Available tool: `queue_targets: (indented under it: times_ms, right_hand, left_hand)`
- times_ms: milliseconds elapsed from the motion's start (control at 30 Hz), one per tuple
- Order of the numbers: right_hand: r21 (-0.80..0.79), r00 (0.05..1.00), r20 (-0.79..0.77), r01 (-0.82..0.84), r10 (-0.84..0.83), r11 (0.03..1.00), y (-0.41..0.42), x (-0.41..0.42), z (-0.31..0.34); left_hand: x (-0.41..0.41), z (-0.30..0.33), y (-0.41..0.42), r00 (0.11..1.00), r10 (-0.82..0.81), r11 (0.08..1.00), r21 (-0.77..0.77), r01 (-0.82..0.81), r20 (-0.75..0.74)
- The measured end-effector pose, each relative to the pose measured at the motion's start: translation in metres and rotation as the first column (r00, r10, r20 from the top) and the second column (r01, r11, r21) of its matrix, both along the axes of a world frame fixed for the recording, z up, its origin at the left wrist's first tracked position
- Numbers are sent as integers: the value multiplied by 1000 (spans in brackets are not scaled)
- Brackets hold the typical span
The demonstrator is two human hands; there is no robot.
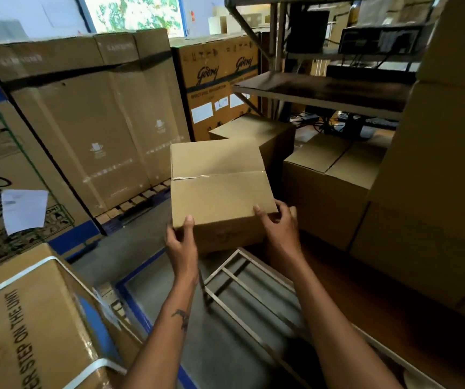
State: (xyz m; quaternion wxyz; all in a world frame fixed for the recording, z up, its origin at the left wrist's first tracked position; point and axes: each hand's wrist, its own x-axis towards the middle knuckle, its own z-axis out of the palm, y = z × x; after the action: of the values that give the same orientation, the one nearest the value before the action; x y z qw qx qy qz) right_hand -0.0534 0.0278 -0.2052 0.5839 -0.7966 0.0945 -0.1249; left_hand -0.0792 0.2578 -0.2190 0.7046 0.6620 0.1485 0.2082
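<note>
A plain taped cardboard box (220,186) is held up in front of me, above the floor. My left hand (182,242) grips its near left corner, thumb on the top edge and fingers under it. At the near right corner my right hand (280,226) holds it the same way, thumb on top. The box's underside is hidden.
Tall appliance cartons (91,130) stand on pallets at the left and back. Stacked brown boxes (329,186) sit at the right below a metal shelf (323,91). A metal frame (242,287) lies on the floor under my arms. A strapped carton (29,327) is near left.
</note>
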Motion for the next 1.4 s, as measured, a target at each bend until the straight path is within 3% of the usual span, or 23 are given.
queue_targets:
  times_ms: [133,333,433,567,667,833,967,1133,1400]
  right_hand:
    - [58,999,9,43,-44,997,-2,-70,0]
    - [68,977,58,200,-204,978,-13,-181,-8]
    - [134,946,52,310,-319,941,-31,-236,-11]
    - [89,906,88,406,-413,910,-72,-298,-18]
    - [107,892,141,417,-429,903,-91,-330,-33]
    - [39,883,192,429,-428,902,-114,-370,-32]
    - [82,804,229,545,-548,834,-119,-398,-29]
    - [95,697,257,671,-669,735,-149,-436,-31]
    - [18,671,276,712,-688,702,-190,-482,-67]
  left_hand:
    - [-50,-8,-4,997,-49,998,-34,51,64]
    - [-112,-23,-17,964,-245,969,15,245,104]
    - [-134,-31,-29,920,-386,922,72,381,67]
    - [-169,-28,-63,828,-558,827,106,552,51]
    - [-202,-28,-86,807,-584,812,82,578,92]
    - [-242,-33,-103,844,-523,851,23,524,122]
    - [-269,-40,-120,831,-538,842,36,539,142]
    - [-291,-35,-158,755,-640,767,67,638,141]
    - [-281,-41,-207,588,-806,586,237,775,69]
